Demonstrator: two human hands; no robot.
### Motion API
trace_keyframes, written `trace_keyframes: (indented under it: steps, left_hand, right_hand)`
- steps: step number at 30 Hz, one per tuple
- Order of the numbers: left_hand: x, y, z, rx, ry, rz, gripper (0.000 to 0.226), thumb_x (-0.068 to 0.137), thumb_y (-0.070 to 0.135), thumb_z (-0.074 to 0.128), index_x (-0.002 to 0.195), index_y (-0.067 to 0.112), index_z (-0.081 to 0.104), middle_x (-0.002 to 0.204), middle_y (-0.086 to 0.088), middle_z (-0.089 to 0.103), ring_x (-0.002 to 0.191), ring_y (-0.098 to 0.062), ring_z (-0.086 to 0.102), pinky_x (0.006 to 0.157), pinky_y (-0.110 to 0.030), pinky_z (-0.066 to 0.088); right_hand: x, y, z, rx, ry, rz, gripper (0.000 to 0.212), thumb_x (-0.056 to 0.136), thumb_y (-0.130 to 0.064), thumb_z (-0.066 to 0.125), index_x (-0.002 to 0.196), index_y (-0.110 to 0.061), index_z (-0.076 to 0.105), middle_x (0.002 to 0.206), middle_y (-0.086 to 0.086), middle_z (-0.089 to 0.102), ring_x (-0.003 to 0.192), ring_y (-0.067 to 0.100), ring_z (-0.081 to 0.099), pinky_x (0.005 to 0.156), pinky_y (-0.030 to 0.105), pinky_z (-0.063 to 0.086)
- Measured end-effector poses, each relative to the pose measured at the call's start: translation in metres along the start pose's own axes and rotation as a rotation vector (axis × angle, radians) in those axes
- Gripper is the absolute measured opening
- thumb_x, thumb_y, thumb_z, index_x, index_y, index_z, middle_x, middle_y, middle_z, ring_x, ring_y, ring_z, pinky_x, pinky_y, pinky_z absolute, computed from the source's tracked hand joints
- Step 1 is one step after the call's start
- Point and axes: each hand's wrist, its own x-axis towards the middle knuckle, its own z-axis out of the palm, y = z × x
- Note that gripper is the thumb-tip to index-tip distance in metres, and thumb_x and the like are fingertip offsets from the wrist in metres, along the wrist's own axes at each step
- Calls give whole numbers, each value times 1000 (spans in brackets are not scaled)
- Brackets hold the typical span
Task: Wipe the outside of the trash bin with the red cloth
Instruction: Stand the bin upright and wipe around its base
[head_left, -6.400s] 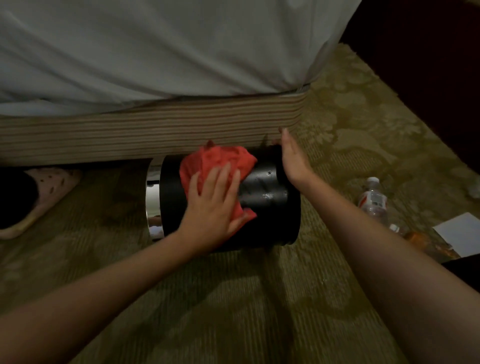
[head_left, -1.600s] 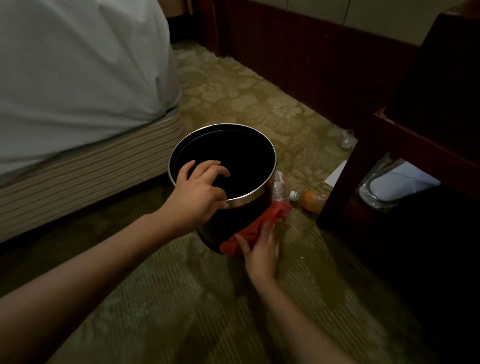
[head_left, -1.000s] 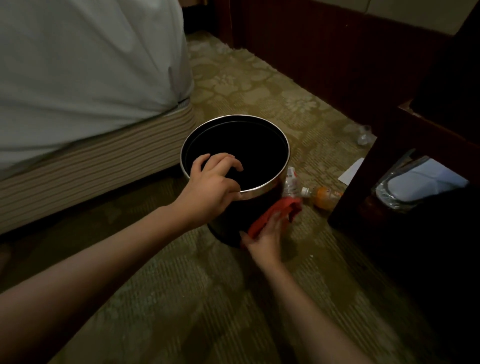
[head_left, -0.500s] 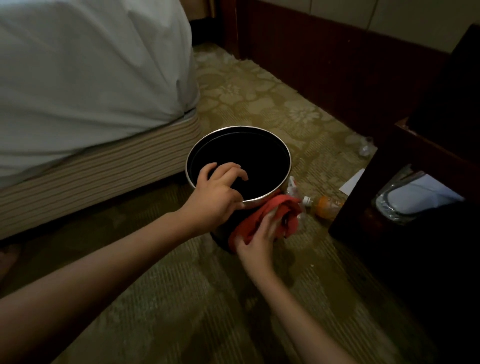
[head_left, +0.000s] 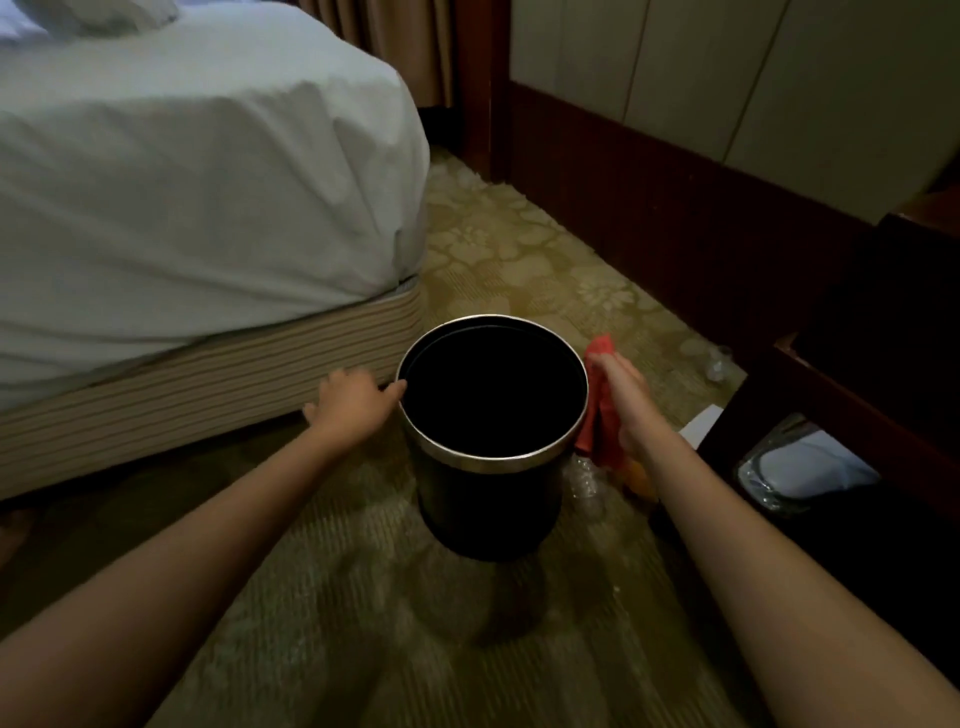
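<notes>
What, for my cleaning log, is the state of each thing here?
Bin: upright on carpet, top open.
Cloth: pressed against bin's right side.
Right hand: flat on cloth, pressing it.
Left hand: fingers touching bin's left rim.
Orange bottle: mostly hidden by right forearm.

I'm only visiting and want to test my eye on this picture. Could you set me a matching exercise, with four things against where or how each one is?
Things:
1. trash bin
2. red cloth
3. left hand
4. bed

Places or states:
A. covered in a white sheet, to the person's left
B. standing upright on the carpet, top open
C. pressed against the bin's right side by the right hand
D. touching the bin's left rim

Pairs: 1-B, 2-C, 3-D, 4-A
</notes>
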Motion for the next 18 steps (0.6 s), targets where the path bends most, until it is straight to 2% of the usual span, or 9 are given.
trace_keyframes:
  steps: [2,4,5,7,9,11,14,16,18]
  left_hand:
    - [8,-7,5,-165,-146,-68,48,90,50,49,87,5,65,92,-16,62,95,-32,58,85,-36,46]
    - [11,-4,6,-280,-166,-72,43,90,41,54,61,9,57,63,-7,55,67,-24,55,60,-27,39]
    - [13,-2,6,-289,-161,-75,42,89,37,55,57,10,53,58,-5,51,61,-22,51,56,-27,35]
    - [16,1,6,-270,-150,-82,39,88,33,56,56,11,51,58,-5,49,59,-20,49,53,-26,33]
    - [19,2,7,-267,-145,-78,40,88,31,56,54,10,49,55,-4,48,53,-18,46,48,-25,31]
    - [21,1,7,-259,-144,-71,41,87,28,57,51,10,47,53,-4,46,50,-17,43,46,-25,29]
    - [23,-1,5,-234,-134,-69,36,85,25,59,55,6,51,59,-8,49,55,-20,47,49,-27,31]
    - [26,-1,2,-217,-118,-84,31,84,24,60,63,1,56,67,-12,53,63,-25,52,54,-28,34]
    - [28,-3,-3,-188,-104,-93,29,84,23,61,75,-4,63,75,-17,57,71,-27,55,59,-27,36]
  right_hand:
    - [3,-8,1,-172,-21,6,5,87,-21,61,83,-18,61,65,-2,63,51,8,60,40,12,42]
    - [5,-9,1,-341,-6,-43,5,86,-10,61,89,-13,60,70,0,59,58,10,56,39,10,41]
    - [7,-8,1,-394,-1,-69,10,85,-4,59,93,-10,60,70,0,58,60,10,54,42,12,43]
    - [10,-5,2,-475,10,-101,16,83,2,56,98,-2,61,70,3,56,63,14,53,53,19,45]
    - [12,-5,2,-563,16,-133,14,82,1,56,94,2,62,70,5,56,68,18,54,60,26,43]
    - [12,-3,2,-671,26,-155,5,81,-5,58,78,-8,61,70,7,56,74,23,55,67,32,44]
    - [4,3,-1,-772,15,-148,11,81,-12,60,70,-13,58,75,14,60,79,31,59,77,43,48]
    - [-7,9,-3,-794,19,-142,17,81,-14,60,65,-14,56,73,15,59,78,32,58,77,44,48]
    - [-17,17,-2,-826,22,-134,27,81,-15,60,56,-17,49,63,9,53,72,27,54,70,40,45]
